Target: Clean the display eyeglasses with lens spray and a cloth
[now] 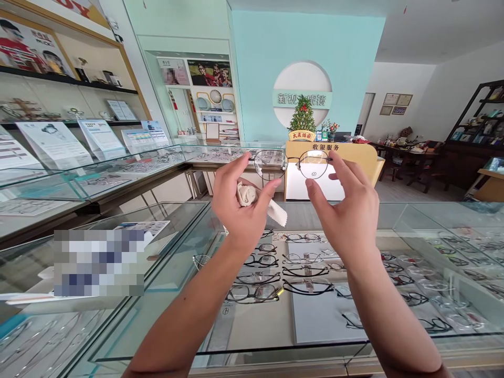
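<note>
A pair of thin dark-rimmed eyeglasses (292, 159) is held up at chest height above the glass counter, level between both hands. My left hand (243, 197) pinches the left end of the frame between thumb and fingers. Tucked in that same palm is a crumpled beige cleaning cloth (277, 213), its zigzag edge hanging out below the thumb. My right hand (348, 202) grips the right end of the frame, thumb low near the lens rim and fingers at the hinge. A small round logo shows on the right lens.
Beneath my arms, a glass display case (260, 344) holds several rows of eyeglasses. Another glass counter (90, 189) with standing cards runs along the left. Ahead stands a white and yellow cashier desk (374, 165) with a potted plant (302, 116). A dark wooden table (409, 152) is farther right.
</note>
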A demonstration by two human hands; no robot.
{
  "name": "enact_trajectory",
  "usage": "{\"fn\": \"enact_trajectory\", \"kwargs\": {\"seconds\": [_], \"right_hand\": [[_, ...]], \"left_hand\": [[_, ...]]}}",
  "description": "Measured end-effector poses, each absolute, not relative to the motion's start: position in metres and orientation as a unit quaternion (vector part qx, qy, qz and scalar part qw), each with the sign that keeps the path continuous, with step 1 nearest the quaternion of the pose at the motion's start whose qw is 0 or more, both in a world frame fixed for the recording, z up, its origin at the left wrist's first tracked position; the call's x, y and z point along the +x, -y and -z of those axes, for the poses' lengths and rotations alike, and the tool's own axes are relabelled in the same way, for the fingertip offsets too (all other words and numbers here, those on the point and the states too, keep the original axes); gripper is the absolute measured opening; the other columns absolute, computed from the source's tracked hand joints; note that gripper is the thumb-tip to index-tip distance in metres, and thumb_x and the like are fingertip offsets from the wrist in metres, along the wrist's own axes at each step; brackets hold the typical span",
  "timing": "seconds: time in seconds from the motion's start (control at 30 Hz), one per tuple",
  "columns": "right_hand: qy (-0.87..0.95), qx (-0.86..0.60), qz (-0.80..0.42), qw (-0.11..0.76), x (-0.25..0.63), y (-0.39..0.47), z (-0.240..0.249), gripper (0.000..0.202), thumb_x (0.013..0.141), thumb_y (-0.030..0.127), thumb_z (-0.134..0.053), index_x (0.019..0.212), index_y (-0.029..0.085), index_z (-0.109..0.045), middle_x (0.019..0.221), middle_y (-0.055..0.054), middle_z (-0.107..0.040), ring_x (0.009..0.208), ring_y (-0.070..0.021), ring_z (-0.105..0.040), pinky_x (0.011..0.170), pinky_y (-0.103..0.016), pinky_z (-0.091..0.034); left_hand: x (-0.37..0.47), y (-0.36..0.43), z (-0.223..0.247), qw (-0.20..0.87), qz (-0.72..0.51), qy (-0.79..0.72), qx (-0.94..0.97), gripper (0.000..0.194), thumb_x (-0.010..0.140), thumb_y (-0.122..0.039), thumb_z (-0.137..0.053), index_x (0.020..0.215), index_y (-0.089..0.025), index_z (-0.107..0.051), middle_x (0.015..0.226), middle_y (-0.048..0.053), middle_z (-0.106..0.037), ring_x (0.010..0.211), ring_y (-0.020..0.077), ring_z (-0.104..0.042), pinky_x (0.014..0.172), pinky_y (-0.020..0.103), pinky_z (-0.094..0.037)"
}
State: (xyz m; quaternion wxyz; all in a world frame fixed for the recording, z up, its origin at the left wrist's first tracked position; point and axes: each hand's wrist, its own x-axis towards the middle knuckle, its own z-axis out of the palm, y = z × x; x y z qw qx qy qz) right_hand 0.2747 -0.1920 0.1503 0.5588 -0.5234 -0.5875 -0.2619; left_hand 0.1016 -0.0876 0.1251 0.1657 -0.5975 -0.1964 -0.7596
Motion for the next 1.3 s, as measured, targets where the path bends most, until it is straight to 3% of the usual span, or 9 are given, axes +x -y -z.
{"fn": "enact_trajectory", "kwargs": {"seconds": [0.13, 0.43, 0.83, 1.3], "right_hand": [[0.590, -0.524, 0.259, 0.557, 0.2748, 0.1918, -0.1503, 0.056, 0.103, 0.042, -0.067, 0.155, 0.023, -0.066, 0.132, -0.016, -0.079, 0.109, -0.0328, -0.076, 0.096, -0.055, -0.063], [0.589, -0.528, 0.245, 0.561, 0.2745, 0.1886, -0.1496, 0.055, 0.102, 0.043, -0.065, 0.154, 0.023, -0.066, 0.131, -0.016, -0.078, 0.106, -0.0326, -0.075, 0.095, -0.056, -0.061], [0.588, -0.533, 0.230, 0.563, 0.2726, 0.1876, -0.1493, 0.051, 0.102, 0.044, -0.064, 0.147, 0.021, -0.069, 0.131, -0.017, -0.078, 0.104, -0.0323, -0.075, 0.094, -0.055, -0.061], [0.589, -0.530, 0.244, 0.559, 0.2734, 0.1854, -0.1473, 0.052, 0.102, 0.042, -0.063, 0.151, 0.023, -0.067, 0.131, -0.017, -0.077, 0.106, -0.0324, -0.075, 0.094, -0.056, -0.063]], "left_hand": [[0.1026, 0.0883, -0.1259, 0.163, 0.761, 0.194, -0.597, 0.058, 0.094, -0.052, -0.086, 0.142, -0.028, -0.066, 0.128, 0.008, -0.078, 0.126, 0.0302, -0.074, 0.117, 0.056, -0.058], [0.1023, 0.0908, -0.1247, 0.175, 0.752, 0.218, -0.597, 0.058, 0.095, -0.059, -0.083, 0.142, -0.028, -0.066, 0.128, 0.008, -0.077, 0.113, 0.0280, -0.077, 0.110, 0.054, -0.061], [0.1024, 0.0933, -0.1242, 0.180, 0.763, 0.188, -0.592, 0.058, 0.092, -0.052, -0.088, 0.139, -0.027, -0.067, 0.124, 0.008, -0.076, 0.103, 0.0243, -0.075, 0.107, 0.051, -0.061], [0.1027, 0.0944, -0.1246, 0.174, 0.748, 0.203, -0.607, 0.058, 0.095, -0.053, -0.084, 0.144, -0.029, -0.065, 0.138, 0.010, -0.076, 0.118, 0.0298, -0.078, 0.109, 0.054, -0.062]]}}
